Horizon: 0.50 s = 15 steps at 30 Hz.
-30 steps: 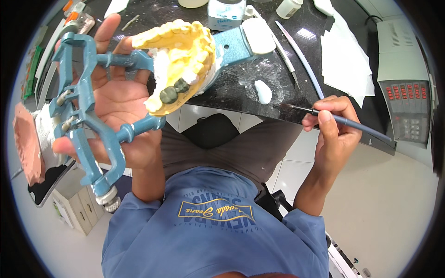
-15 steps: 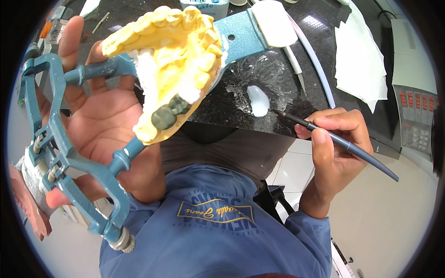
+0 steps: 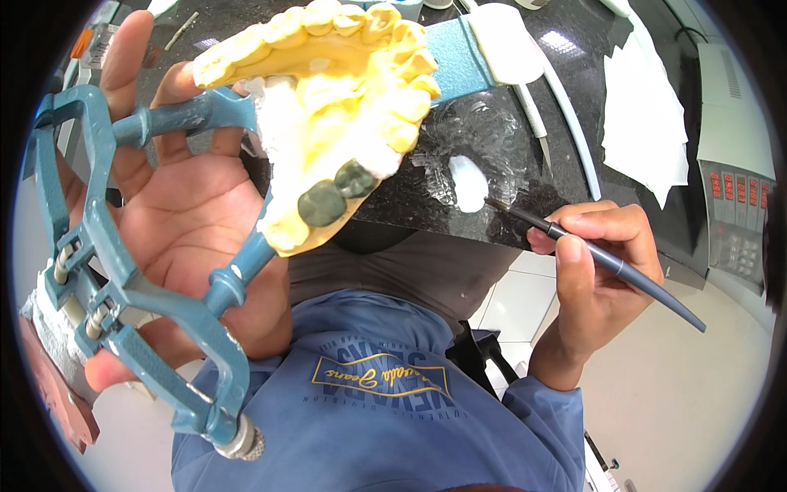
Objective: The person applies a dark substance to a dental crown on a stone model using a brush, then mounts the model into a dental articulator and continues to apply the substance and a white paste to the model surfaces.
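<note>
My left hand (image 3: 193, 221) cradles a blue metal articulator (image 3: 176, 344), fingers curled up behind its frame. On its upper arm sits a yellow dental cast (image 3: 328, 98) with two dark tooth caps (image 3: 322, 203) and white patches beside them. A pink cast on a white base (image 3: 57, 385) hangs off the left side. My right hand (image 3: 602, 262) pinches a slim dark brush (image 3: 631, 279), its tip just beside a blob of white paste (image 3: 469, 185) on the black worktop (image 3: 385, 205).
A white-handled instrument (image 3: 533, 115) and a pale curved tool (image 3: 574, 123) lie behind the paste. At right are white papers (image 3: 643, 123) and a machine with red displays (image 3: 734, 221). Small items (image 3: 94, 41) stand at top left. My legs are below the worktop's edge.
Over the last second the articulator and my left hand have come lower and closer in view. The yellow cast has since shifted slightly right. My right hand has moved slightly right and down.
</note>
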{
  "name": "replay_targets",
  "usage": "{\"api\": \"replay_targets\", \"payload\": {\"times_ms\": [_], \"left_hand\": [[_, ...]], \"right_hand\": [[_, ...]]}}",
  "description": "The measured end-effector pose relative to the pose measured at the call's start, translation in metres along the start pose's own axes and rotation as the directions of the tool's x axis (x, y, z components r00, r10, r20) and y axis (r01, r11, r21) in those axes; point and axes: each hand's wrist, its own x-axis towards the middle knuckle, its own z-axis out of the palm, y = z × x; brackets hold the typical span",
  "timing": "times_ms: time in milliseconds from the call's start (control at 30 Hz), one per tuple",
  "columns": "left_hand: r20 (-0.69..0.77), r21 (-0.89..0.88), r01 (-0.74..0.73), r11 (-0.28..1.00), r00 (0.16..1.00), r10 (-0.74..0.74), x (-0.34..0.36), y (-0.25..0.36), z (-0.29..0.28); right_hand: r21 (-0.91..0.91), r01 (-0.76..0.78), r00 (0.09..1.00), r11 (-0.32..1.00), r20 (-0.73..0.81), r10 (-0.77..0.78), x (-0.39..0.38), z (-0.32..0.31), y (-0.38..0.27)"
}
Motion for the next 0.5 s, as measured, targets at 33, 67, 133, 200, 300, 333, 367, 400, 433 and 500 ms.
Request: {"api": "replay_targets", "payload": {"times_ms": [33,67,133,200,300,333,367,400,433,500], "left_hand": [[0.019,-0.003,0.003,1.000,1.000,-0.003,0.000,0.001,-0.003],[-0.001,0.004,0.010,1.000,1.000,-0.010,0.000,0.003,-0.006],[-0.039,-0.012,0.015,1.000,0.999,-0.015,-0.004,-0.002,-0.001],[-0.064,-0.018,0.020,1.000,0.998,-0.021,-0.004,-0.003,0.003],[-0.173,-0.171,0.029,0.985,0.983,-0.059,0.006,0.005,0.014],[-0.208,-0.220,0.026,0.975,0.975,-0.073,0.009,0.009,0.022],[-0.403,-0.325,0.049,0.944,0.897,-0.185,0.015,0.017,0.037],[-0.485,-0.382,0.050,0.923,0.839,-0.246,0.015,0.017,0.038],[-0.560,-0.435,0.039,0.899,0.770,-0.304,0.014,0.017,0.038],[-0.349,-0.346,0.058,0.937,0.919,-0.185,0.005,0.008,0.019]], "right_hand": [[0.003,0.002,1.000,1.000,0.007,-0.002,0.000,0.001,-0.001],[0.004,0.005,1.000,1.000,0.008,-0.005,0.000,0.003,-0.002],[-0.010,0.011,1.000,1.000,-0.008,-0.011,-0.003,0.003,0.002],[-0.010,0.009,1.000,1.000,0.001,-0.009,-0.002,0.004,0.001],[-0.014,0.019,1.000,1.000,-0.009,-0.019,-0.001,0.006,-0.003],[-0.012,0.021,1.000,1.000,-0.005,-0.021,-0.001,0.007,-0.004],[-0.014,0.018,1.000,1.000,0.007,-0.018,0.000,0.008,-0.005],[-0.020,0.015,1.000,1.000,0.013,-0.015,0.000,0.008,-0.005],[-0.020,0.018,1.000,1.000,0.011,-0.018,-0.001,0.007,-0.004],[0.015,0.018,1.000,1.000,-0.004,-0.018,-0.002,0.005,-0.002]]}}
